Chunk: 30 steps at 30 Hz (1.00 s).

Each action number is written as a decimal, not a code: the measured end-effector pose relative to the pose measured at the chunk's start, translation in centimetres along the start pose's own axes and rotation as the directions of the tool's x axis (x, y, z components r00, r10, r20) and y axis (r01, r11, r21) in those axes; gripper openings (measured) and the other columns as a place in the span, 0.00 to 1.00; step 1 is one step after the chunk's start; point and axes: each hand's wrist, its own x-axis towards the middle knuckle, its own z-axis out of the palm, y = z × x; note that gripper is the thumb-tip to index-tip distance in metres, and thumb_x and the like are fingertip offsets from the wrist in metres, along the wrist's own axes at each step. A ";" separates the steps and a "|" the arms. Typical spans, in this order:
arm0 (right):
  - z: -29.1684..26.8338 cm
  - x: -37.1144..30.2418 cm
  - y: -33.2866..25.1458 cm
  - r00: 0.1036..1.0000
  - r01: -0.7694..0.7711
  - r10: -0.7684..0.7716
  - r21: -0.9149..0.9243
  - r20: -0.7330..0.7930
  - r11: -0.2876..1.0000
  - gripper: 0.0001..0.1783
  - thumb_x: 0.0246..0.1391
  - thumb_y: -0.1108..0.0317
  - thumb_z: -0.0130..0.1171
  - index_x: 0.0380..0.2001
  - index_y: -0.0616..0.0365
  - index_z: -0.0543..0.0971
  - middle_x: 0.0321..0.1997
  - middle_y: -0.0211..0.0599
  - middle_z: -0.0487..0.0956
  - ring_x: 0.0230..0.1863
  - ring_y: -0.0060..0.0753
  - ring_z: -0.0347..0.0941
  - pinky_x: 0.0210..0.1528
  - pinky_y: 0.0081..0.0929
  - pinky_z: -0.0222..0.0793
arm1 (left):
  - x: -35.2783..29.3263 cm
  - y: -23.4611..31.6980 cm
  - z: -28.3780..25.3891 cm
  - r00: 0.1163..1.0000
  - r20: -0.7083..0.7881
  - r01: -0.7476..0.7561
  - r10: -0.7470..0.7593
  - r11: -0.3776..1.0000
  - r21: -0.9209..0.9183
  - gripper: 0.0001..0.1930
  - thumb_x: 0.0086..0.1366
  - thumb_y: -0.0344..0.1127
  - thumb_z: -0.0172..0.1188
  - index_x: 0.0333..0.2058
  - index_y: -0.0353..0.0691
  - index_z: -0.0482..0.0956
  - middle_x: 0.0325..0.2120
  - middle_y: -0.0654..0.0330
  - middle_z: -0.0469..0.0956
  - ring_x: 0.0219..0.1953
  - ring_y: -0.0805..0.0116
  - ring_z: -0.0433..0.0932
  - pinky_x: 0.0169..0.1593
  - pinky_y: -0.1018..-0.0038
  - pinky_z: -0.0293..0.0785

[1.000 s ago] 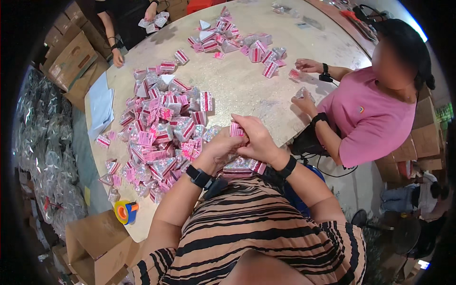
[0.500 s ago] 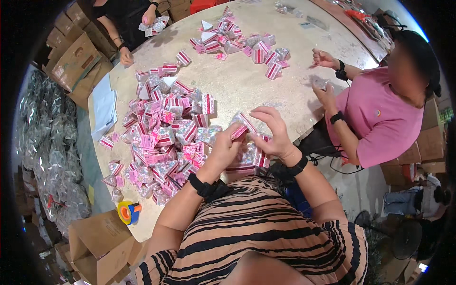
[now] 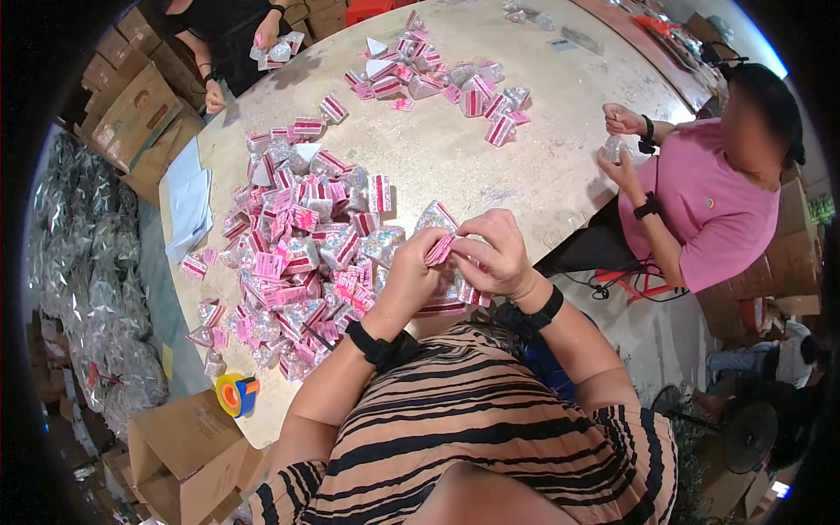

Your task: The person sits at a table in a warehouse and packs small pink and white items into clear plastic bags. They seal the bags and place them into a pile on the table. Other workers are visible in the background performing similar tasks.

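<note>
My left hand (image 3: pixel 409 273) pinches a small stack of pink printed cards (image 3: pixel 440 250) upright, just above the near edge of the table. Close against it on the right, my right hand (image 3: pixel 500 256) has its fingertips pressed together by the cards; what they grip, if anything, is too small to make out. Below and behind both hands lie shiny clear packets with pink-and-white bands (image 3: pixel 435 214), partly hidden by my fingers. To the left of my left hand spreads a big heap of similar packets (image 3: pixel 302 255) with pink cards on them.
A yellow-and-blue tape dispenser (image 3: pixel 236 395) sits at the table's near left edge, above an open carton (image 3: pixel 188 437). White papers (image 3: pixel 188 197) lie at the left edge. More packets (image 3: pixel 420 83) are across the table. Co-workers stand at the right (image 3: pixel 700 192) and far left (image 3: pixel 232 35).
My right hand has closed from spread fingers to a pinch beside the pink cards. The co-worker at the right has lifted both hands and shifted slightly; the far one's hands moved left a little.
</note>
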 end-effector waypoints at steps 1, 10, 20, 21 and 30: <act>0.1 -0.1 0.0 1.000 0.002 -0.002 0.006 -0.006 1.000 0.13 0.34 0.71 0.63 0.30 0.55 0.77 0.32 0.34 0.74 0.30 0.36 0.69 0.35 0.33 0.62 | 0.0 0.0 0.1 1.000 -0.001 -0.008 0.008 1.000 0.005 0.13 0.49 0.19 0.55 0.36 0.34 0.73 0.30 0.49 0.75 0.34 0.49 0.74 0.38 0.66 0.70; 0.4 -0.5 0.1 1.000 0.000 0.000 0.001 -0.020 1.000 0.11 0.34 0.70 0.63 0.27 0.57 0.76 0.32 0.34 0.73 0.30 0.36 0.70 0.36 0.33 0.63 | 0.0 0.0 0.1 1.000 0.014 0.012 -0.012 1.000 0.009 0.13 0.48 0.19 0.54 0.36 0.34 0.73 0.30 0.48 0.75 0.35 0.48 0.74 0.39 0.65 0.70; -1.0 -1.3 3.9 0.902 -0.398 0.416 0.155 -0.115 0.904 0.08 0.42 0.75 0.60 0.30 0.60 0.77 0.33 0.38 0.77 0.36 0.35 0.73 0.43 0.28 0.67 | -0.2 -0.4 -0.8 0.964 0.009 0.266 -0.266 0.964 -0.002 0.09 0.55 0.25 0.57 0.37 0.35 0.74 0.29 0.52 0.78 0.30 0.64 0.77 0.36 0.72 0.71; -1.9 -1.1 5.3 0.756 -0.563 0.626 0.297 -0.192 0.771 0.08 0.45 0.75 0.60 0.31 0.63 0.77 0.32 0.36 0.78 0.34 0.28 0.73 0.40 0.24 0.68 | -0.4 -2.0 -1.5 0.917 0.067 0.398 -0.393 0.914 -0.079 0.09 0.59 0.31 0.57 0.37 0.34 0.75 0.26 0.58 0.79 0.27 0.71 0.76 0.33 0.74 0.71; 1.1 -16.8 14.7 0.173 -0.980 0.845 0.006 0.506 0.197 0.08 0.40 0.70 0.60 0.25 0.64 0.80 0.20 0.34 0.78 0.23 0.22 0.73 0.26 0.23 0.68 | -2.3 -1.8 -6.2 0.786 0.111 0.591 -0.608 0.688 -0.422 0.09 0.64 0.34 0.51 0.35 0.33 0.73 0.19 0.64 0.71 0.21 0.76 0.69 0.25 0.80 0.66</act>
